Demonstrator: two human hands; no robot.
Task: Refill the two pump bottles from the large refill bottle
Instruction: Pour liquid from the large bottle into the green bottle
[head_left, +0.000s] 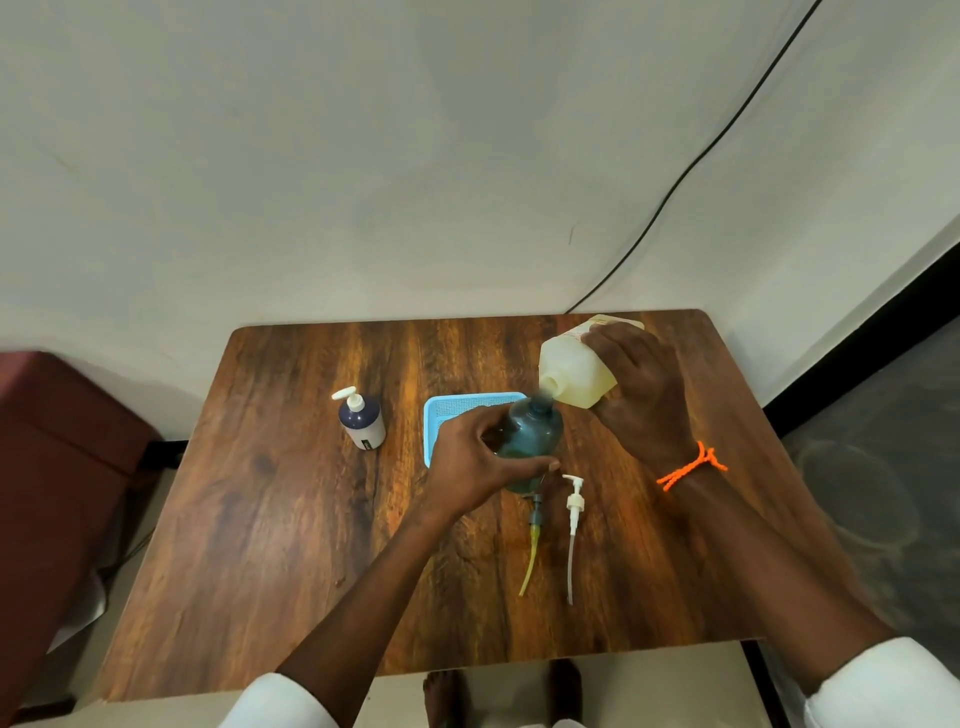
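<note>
My left hand (483, 457) grips a teal see-through pump bottle (535, 436) with no pump on it, at the middle of the wooden table (291, 519). My right hand (641, 395) holds the large pale-yellow refill bottle (571, 371) tilted over, its spout right at the teal bottle's open neck. Two removed pump heads lie just in front: a dark one with a yellow tube (534, 540) and a white one with a clear tube (573, 525). A dark-blue and white pump bottle (362, 420) stands upright at the left with its pump on.
A light-blue mesh tray (441, 410) lies behind my left hand, partly hidden. A black cable (691, 171) runs down the wall to the table's back edge. A dark red seat (62, 441) stands left of the table. Bare feet (498, 696) show below the front edge.
</note>
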